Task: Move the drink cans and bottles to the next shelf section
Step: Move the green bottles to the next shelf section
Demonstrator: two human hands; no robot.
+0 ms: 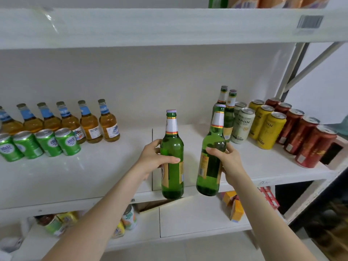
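My left hand grips a green glass bottle upright, held in front of the shelf's front edge near the seam between two sections. My right hand grips a second green bottle, tilted slightly right. Two more green bottles stand at the back of the right section beside white cans, yellow cans and red cans. On the left section stand several amber bottles with blue labels and several green cans.
The white shelf board has a vertical seam between sections. An upper shelf hangs overhead. The lower shelf holds small bottles, cans and orange boxes. A slanted metal brace stands at the right.
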